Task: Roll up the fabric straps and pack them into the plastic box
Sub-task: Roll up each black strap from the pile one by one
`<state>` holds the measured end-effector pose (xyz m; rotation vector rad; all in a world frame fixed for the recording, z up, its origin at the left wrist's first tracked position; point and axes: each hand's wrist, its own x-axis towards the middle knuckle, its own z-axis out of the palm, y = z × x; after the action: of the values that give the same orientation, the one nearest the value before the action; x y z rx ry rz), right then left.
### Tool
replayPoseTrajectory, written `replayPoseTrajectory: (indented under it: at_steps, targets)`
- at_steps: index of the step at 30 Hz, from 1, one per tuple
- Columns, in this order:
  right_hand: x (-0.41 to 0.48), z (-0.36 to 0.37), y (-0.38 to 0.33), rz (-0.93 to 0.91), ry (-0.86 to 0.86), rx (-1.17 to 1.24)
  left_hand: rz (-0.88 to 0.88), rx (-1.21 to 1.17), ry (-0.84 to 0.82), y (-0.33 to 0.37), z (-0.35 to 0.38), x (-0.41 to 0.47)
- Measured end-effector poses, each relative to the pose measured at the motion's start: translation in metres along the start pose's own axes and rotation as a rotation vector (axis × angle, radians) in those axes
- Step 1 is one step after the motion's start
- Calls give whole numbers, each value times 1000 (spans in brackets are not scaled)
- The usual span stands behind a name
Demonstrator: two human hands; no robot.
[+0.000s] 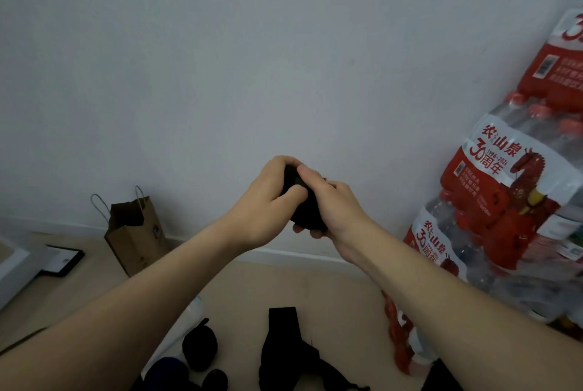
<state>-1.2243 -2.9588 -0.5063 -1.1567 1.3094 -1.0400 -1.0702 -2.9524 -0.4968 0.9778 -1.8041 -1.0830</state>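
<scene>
The one head-worn camera faces a wall (284, 59) and looks down, seemingly from near the floor (331, 289).

Your left hand (265, 198) and right hand (336, 209) grip a rolled strap (305, 212) before the wall (284, 59); paper bag (134, 236) stands left, bottle packs (492, 170) right, loose strap (281, 324) on floor (340, 296) below.

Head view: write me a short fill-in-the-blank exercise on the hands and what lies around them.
1. The left hand and the right hand together grip a rolled strap whose colour is ____.
2. The paper bag stands to the ____ of the hands.
3. The loose strap lies on the ____.
4. The bottle packs carry white and ____ wrapping.
Missing words: black; left; floor; red.
</scene>
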Motion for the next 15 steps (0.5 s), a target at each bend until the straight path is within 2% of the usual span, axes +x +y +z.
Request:
replayPoseTrajectory:
  at_steps: [2,5,8,11,15]
  targets:
    - [-9,9,1,55,13,96,-21,6,38,2,2,-9]
    - [-22,15,0,76,-32,145,-35,161,70,2,1,-26]
    - [-30,7,-2,62,-77,-102,-86,115,-25,-2,1,-45]
    - [-45,0,2,44,-141,-408,-271,31,-122,-9,0,-62]
    - [-69,3,28,123,-234,-587,-333,54,-154,-31,-1,-87]
